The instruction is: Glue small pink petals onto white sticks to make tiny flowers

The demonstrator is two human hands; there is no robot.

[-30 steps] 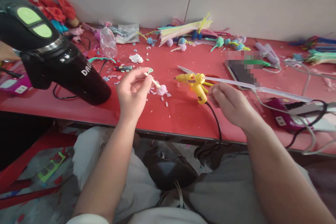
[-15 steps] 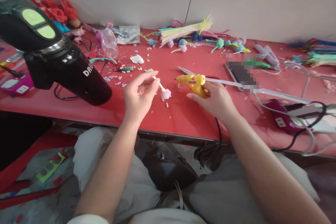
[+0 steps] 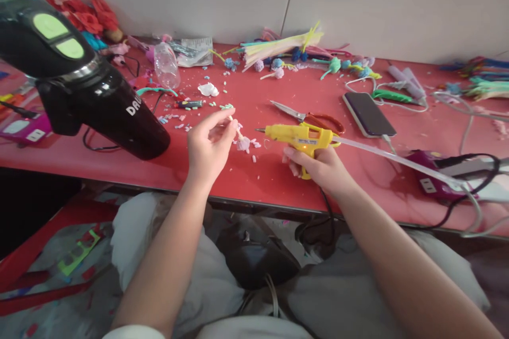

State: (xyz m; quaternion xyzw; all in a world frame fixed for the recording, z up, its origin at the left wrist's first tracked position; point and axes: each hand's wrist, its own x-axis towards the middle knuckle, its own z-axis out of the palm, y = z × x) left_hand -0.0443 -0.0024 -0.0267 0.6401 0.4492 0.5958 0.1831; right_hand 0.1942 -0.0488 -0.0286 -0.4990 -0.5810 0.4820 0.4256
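Between thumb and fingertips, my left hand (image 3: 210, 140) pinches the pale stem of a small pink flower (image 3: 243, 143), whose head hangs down just over the table. My right hand (image 3: 318, 167) is wrapped round the handle of a yellow hot glue gun (image 3: 298, 135). Its nozzle points left toward the flower, a short gap away. A long clear glue stick (image 3: 393, 158) sticks out of the gun's back. Behind the gun lie scissors (image 3: 306, 116) with red handles. Small pink clippings (image 3: 254, 159) are scattered near the flower.
On the red table (image 3: 191, 169), a black handheld appliance (image 3: 119, 100) looms at the left. A phone (image 3: 369, 114) with a cable lies right of the scissors. Bundled pipe cleaners (image 3: 278, 50), a clear plastic bottle (image 3: 166, 66) and a purple power strip (image 3: 429, 177) stand around.
My right hand has lifted the glue gun nearer and turned it level, nozzle toward the flower. The scissors and phone show more fully. The flower has tipped slightly left in my left hand.
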